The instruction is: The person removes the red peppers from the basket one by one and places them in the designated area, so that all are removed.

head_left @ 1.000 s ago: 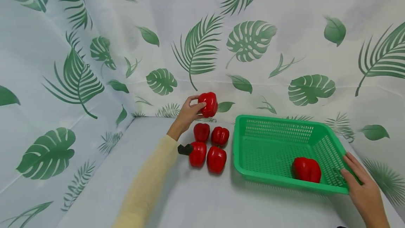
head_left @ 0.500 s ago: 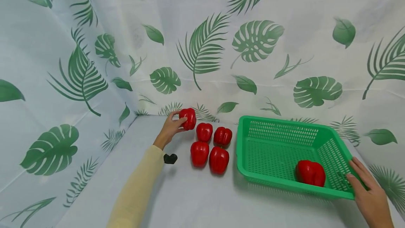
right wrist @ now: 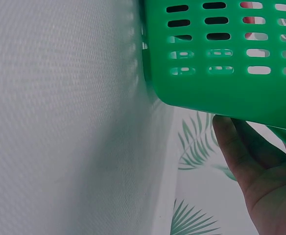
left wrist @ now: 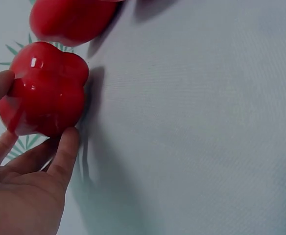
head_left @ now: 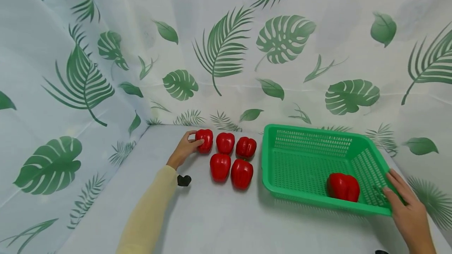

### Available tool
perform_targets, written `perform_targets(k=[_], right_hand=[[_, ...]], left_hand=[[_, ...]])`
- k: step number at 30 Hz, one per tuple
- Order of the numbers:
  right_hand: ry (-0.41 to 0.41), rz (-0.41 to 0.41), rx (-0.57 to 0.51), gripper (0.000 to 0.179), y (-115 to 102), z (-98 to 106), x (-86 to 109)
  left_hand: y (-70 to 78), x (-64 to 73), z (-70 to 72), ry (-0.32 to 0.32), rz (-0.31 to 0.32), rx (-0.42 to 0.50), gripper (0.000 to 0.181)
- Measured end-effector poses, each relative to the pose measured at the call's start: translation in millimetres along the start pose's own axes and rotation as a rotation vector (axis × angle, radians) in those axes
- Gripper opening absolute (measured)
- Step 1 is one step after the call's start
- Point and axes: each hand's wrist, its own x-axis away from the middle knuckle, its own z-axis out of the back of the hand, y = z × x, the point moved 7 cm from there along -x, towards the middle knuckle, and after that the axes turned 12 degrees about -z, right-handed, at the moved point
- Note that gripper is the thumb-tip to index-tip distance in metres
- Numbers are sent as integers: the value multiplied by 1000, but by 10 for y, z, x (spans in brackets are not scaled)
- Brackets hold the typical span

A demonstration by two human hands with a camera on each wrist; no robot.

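My left hand (head_left: 183, 149) grips a red bell pepper (head_left: 204, 141) at the left end of the back row. In the left wrist view, thumb and fingers lie around that glossy pepper (left wrist: 47, 90), low over the white cloth; whether it bears on the cloth I cannot tell. Just right of it stand two more back-row peppers (head_left: 225, 143), with two others (head_left: 220, 167) in front. On the right, my right hand (head_left: 410, 211) holds the right rim of a green plastic basket (head_left: 318, 204). One red pepper (head_left: 343, 187) lies inside, near the front right corner.
White cloth (head_left: 226, 222) covers the table. A leaf-printed curtain (head_left: 226, 50) rises behind it and along the left side. Black wrist-camera parts (head_left: 184, 180) sit by the left wrist.
My left hand has carried its pepper left and down, from above the back row to that row's left end. My right hand stays on the basket rim.
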Motion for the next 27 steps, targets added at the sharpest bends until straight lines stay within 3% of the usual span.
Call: perform_targets(k=[7,18,23,27], right_hand=[[-10,21,-18,57,-30,16,-42],[-35,12,-8,58,49,37,-10],[-37,19,-26,58,31,36,-8],[-30,32,-25,56,21,30,18]], left_hand=[[45,-19,-48,-15,-16,-14,67],[94,18,-123,-56,21,-91,73],[293,-30,-87,-8,-11,-96,79],[592,-59,-127,49,-92,-132,83]])
